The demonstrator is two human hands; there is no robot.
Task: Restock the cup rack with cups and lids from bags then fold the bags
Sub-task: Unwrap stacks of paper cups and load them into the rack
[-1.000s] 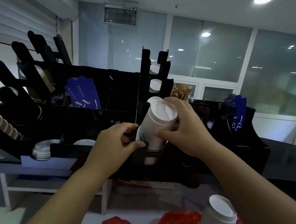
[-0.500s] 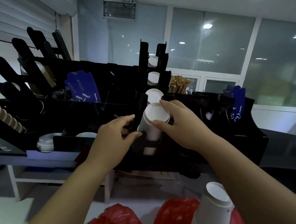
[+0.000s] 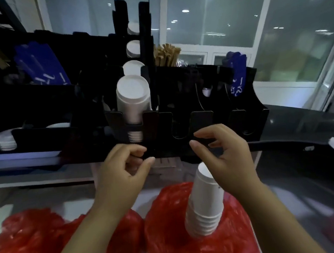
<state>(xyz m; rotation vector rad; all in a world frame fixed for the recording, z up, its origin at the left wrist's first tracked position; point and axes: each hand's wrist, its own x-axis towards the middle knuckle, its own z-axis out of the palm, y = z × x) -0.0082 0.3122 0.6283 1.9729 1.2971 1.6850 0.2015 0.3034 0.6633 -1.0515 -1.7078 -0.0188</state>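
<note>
the only writing i can find from here is on the blue card (image 3: 237, 78) at the right end of the cup rack (image 3: 178, 88): white strokes on its lower half, too blurred to read. the blue sheets (image 3: 42, 65) at the rack's upper left carry short white marks, equally illegible. a small dark mark sits on the second stack of cups (image 3: 205, 202) just beside the right wrist, too small to make out.

both hands hang just in front of the rack's lower edge and grasp nothing. the left hand (image 3: 123, 171) has its fingers loosely curled with the thumb pointing right. the right hand (image 3: 224, 157) is relaxed too, fingers bent, thumb pointing left. i cannot tell whether either one touches the rack.

the stack of white cups (image 3: 134, 101) sits bottom-up in a rack slot left of centre, its rims showing under the slot's front tab. the second stack rises bottom-up out of the red bag (image 3: 171, 217) at lower middle, its top partly behind the right hand. the other red bag (image 3: 30, 241) lies crumpled to the left, cut off by the frame edge, its contents hidden.

white lids (image 3: 5, 140) sit stacked at the rack's far left, half behind a black wall. white discs (image 3: 133, 48) show in the upright tower behind the cups; whether they are cups or lids i cannot tell. wooden stirrers (image 3: 166, 54) poke up just right of that tower.
</note>
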